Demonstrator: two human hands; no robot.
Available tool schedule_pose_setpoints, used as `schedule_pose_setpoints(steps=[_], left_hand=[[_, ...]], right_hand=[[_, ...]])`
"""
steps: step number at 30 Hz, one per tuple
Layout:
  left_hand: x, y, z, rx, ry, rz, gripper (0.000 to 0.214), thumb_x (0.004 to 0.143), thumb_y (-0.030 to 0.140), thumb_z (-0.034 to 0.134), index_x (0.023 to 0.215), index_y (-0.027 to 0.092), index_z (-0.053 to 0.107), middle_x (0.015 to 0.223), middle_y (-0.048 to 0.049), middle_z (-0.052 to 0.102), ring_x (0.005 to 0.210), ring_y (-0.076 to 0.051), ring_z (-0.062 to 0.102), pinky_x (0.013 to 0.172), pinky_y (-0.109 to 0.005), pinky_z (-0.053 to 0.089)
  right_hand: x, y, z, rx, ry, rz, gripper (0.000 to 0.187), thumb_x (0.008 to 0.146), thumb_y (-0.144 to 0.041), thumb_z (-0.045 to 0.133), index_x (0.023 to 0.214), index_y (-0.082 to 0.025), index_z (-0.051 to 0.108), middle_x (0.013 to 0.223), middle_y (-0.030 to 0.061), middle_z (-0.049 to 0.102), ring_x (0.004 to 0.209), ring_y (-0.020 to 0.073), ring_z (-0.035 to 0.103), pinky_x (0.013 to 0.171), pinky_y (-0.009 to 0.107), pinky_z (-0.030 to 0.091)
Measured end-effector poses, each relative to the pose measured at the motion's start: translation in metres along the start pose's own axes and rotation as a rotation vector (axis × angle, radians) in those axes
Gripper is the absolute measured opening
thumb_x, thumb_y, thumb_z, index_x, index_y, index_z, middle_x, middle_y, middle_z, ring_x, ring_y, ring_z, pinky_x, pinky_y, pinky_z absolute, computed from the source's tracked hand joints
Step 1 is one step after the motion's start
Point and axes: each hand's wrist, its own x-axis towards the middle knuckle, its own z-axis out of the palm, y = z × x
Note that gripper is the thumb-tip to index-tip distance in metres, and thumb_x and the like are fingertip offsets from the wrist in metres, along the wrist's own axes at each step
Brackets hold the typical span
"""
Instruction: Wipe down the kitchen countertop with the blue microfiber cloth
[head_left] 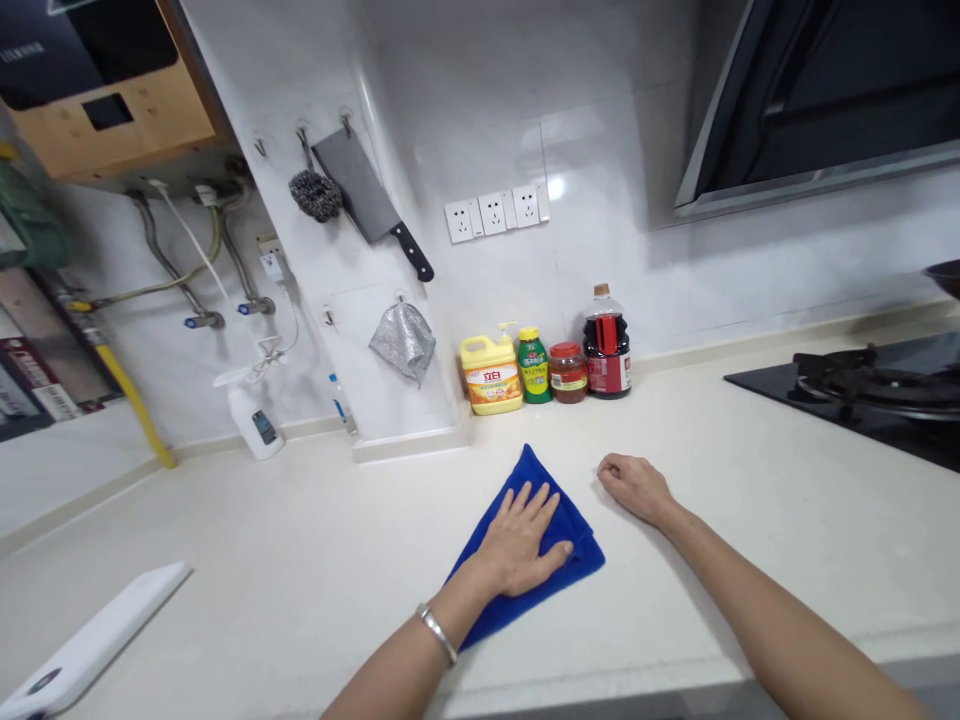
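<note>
My left hand lies flat on a blue cloth, fingers spread and pressing it to the pale countertop. The cloth is folded into a rough triangle, one corner pointing toward the wall. A silver bracelet circles my left wrist. To the right of the cloth, my right hand rests on the counter, its fingers curled into a loose fist. Nothing shows in it.
Against the wall stand a yellow detergent jug, a green bottle, a red-lidded jar and a dark sauce bottle. A gas stove is at right. A white spray bottle stands left. A cleaver hangs above.
</note>
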Motion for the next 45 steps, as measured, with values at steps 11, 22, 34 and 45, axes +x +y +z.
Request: schedule_pose_setpoints(steps=[11,22,34,45], left_hand=[[-0.065,-0.038,0.000,-0.017,0.088,-0.115,0.077,0.090,0.071,0.035,0.154,0.028,0.025,0.161,-0.0040,0.018,0.149,-0.030,0.006,0.122,-0.057,0.012],[-0.134,-0.148,-0.020,0.021,0.170,-0.252,0.069,0.093,0.066,0.037,0.151,0.029,0.033,0.159,-0.0023,0.026,0.149,-0.028,0.016,0.123,-0.054,0.015],[-0.182,-0.219,-0.030,0.094,0.200,-0.417,0.083,0.090,0.073,0.029,0.153,0.019,0.029,0.161,-0.0076,0.017,0.149,-0.029,0.009,0.123,-0.052,0.012],[-0.174,-0.204,-0.031,0.204,0.118,-0.457,0.091,0.083,0.077,0.041,0.153,0.022,0.026,0.158,-0.0145,0.016,0.146,-0.038,0.011,0.118,-0.058,0.019]], right_hand=[[-0.001,0.003,-0.003,0.043,-0.020,-0.027,0.022,0.087,-0.028,0.048,0.088,-0.024,0.070,0.084,0.0003,0.071,0.080,0.0170,0.061,0.066,0.025,0.035],[-0.003,0.009,-0.003,0.025,-0.018,-0.066,0.024,0.085,-0.031,0.047,0.089,-0.024,0.071,0.081,0.0006,0.070,0.077,0.0172,0.061,0.066,0.026,0.038],[-0.001,0.015,0.000,0.004,-0.013,-0.062,0.028,0.083,-0.034,0.045,0.090,-0.025,0.071,0.080,0.0011,0.070,0.073,0.0177,0.060,0.063,0.027,0.037],[-0.003,-0.001,0.001,-0.107,0.005,-0.002,0.025,0.086,-0.031,0.047,0.090,-0.026,0.071,0.089,0.0026,0.072,0.083,0.0209,0.062,0.063,0.028,0.035]])
